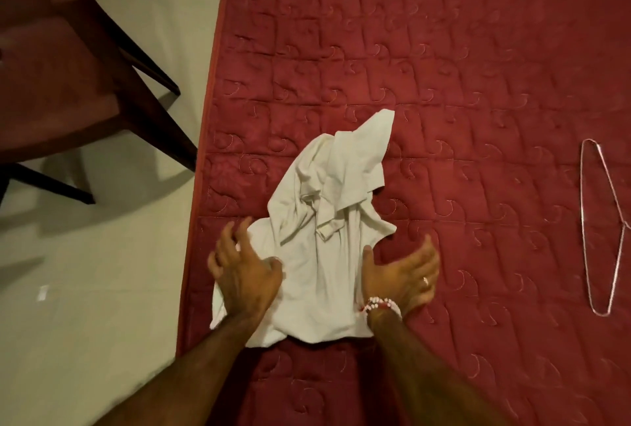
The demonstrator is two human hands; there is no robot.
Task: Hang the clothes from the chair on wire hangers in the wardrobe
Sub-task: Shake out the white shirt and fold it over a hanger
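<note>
A crumpled white garment (324, 221) lies on the red quilted mattress (461, 67), close to its left edge. My left hand (244, 272) hovers over the garment's lower left part with fingers spread and holds nothing. Over the lower right edge of the cloth is my right hand (401, 275), palm open, with a ring and a beaded bracelet. A thin wire hanger (596, 227) lies flat on the mattress far to the right, apart from both hands.
A dark wooden chair (68, 84) with a reddish seat stands on the pale floor (102, 289) at the upper left, beside the mattress. No clothes show on the visible part of the chair. The wardrobe is out of view.
</note>
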